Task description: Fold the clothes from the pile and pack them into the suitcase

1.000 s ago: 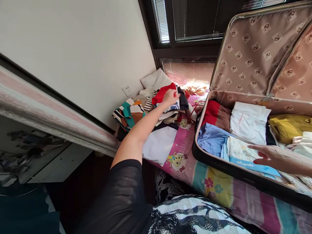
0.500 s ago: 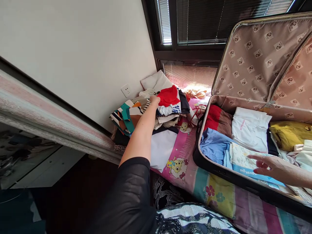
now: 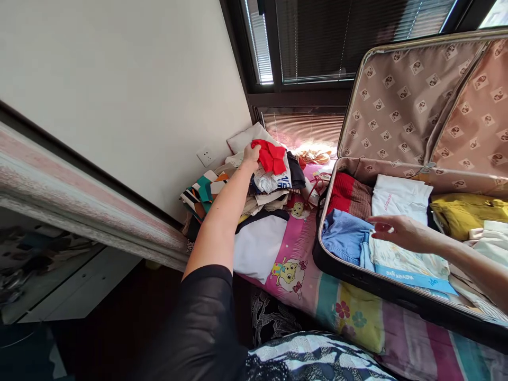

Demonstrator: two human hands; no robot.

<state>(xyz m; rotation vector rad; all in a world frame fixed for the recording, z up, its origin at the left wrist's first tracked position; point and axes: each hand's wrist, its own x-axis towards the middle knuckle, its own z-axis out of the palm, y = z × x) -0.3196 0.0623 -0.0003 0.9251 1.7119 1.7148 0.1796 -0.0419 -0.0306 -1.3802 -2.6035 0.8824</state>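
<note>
My left hand (image 3: 251, 153) is closed on the edge of a red garment (image 3: 273, 157), lifting it from a heap of clothes by the wall. Beneath it lie a white garment with blue letters (image 3: 283, 181) and folded beige clothes (image 3: 268, 200). My right hand (image 3: 397, 232) hovers above the open suitcase (image 3: 337, 267) with its fingers apart and nothing in them. Under that hand is a patterned white and blue packet (image 3: 413, 275). Folded blue clothing (image 3: 346, 235), a red and brown knit (image 3: 351, 196) and a white shirt (image 3: 400, 198) lie beside it.
Mustard clothing (image 3: 466, 211) fills the suitcase's right side. The raised lid (image 3: 400, 106) stands against the blinds. A white and black garment (image 3: 260, 246) lies on the cartoon-print bedding (image 3: 291, 275). A wall socket (image 3: 205, 156) is left of the heap.
The red garment has been raised and bunched by my left hand, showing more of the white cloth under it. My right hand has moved left and up over the suitcase.
</note>
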